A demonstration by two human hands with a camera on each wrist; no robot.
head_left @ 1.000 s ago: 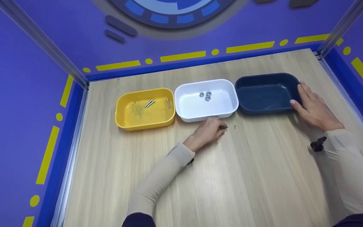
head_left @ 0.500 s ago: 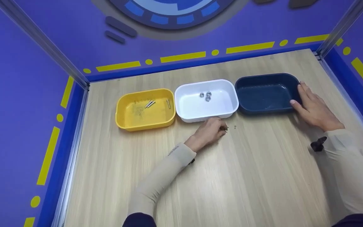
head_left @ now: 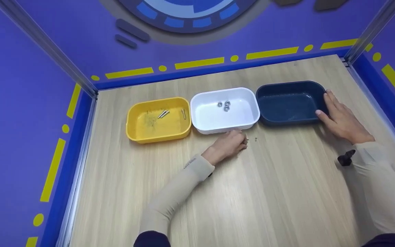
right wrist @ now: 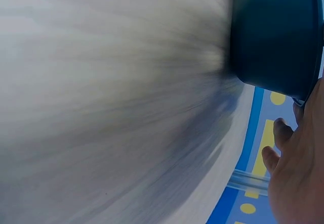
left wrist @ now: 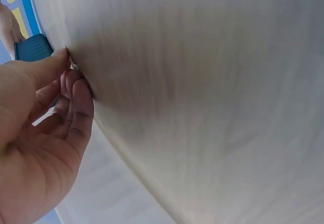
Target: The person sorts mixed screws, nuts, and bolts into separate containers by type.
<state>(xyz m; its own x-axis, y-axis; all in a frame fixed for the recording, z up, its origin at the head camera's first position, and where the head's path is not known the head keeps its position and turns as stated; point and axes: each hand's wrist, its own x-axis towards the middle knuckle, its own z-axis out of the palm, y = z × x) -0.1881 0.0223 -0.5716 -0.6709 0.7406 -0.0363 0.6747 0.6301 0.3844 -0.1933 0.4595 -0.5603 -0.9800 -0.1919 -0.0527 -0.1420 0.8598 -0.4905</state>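
Observation:
My left hand [head_left: 227, 143] is down at the tabletop, just in front of the white bin [head_left: 225, 130]. Its thumb and fingertips pinch a small metal screw [left wrist: 74, 66], mostly hidden by the fingers. Another tiny metal piece [head_left: 256, 139] lies on the wood a little to the right of that hand. My right hand [head_left: 345, 118] rests against the right end of the dark blue bin [head_left: 288, 121], fingers straight along the wall and thumb at the front corner. In the right wrist view, the bin's side [right wrist: 278, 37] stands above the fingers.
Left of the white bin, a yellow bin [head_left: 159, 139] holds several screws [head_left: 163, 114]. Several nuts [head_left: 226, 105] lie inside the white bin. The three bins stand in a row on the wooden table [head_left: 252, 199]. Blue panels [head_left: 197, 51] enclose its back and sides.
The left fingers have drawn in slightly around the small metal screw, with less of it showing. The right hand and the bins keep their places.

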